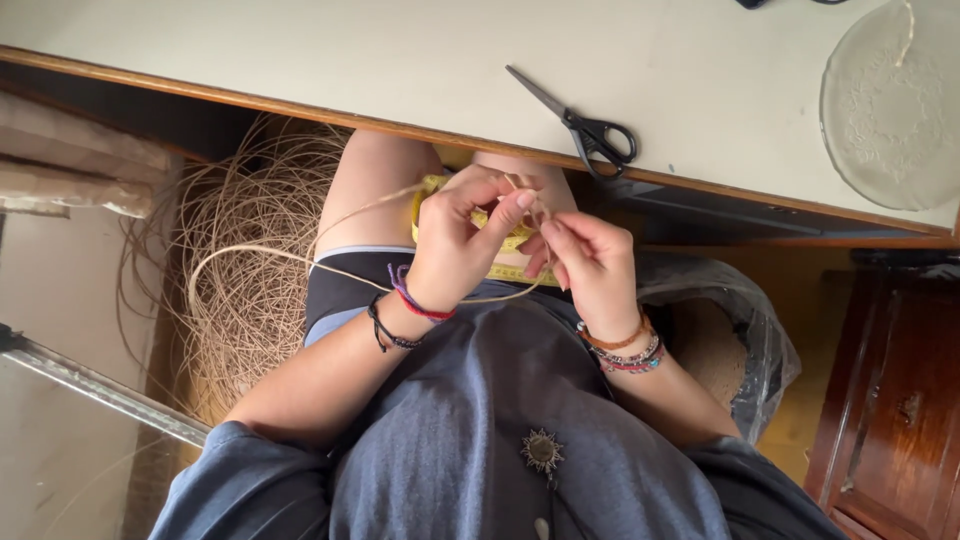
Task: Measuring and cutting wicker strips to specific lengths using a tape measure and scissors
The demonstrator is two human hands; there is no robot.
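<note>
Our left hand (455,240) and right hand (590,265) pinch pale fibre strand (300,252); strand trails toward 9 o'clock.

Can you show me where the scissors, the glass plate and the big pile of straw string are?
scissors (590,128): head view, near the pivot.
glass plate (885,110): head view, patterned middle.
straw coil (250,250): head view, tangled middle.

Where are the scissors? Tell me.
In the head view, the scissors lie on the pale table near its front edge, just beyond the right hand and left of the glass plate.
</note>
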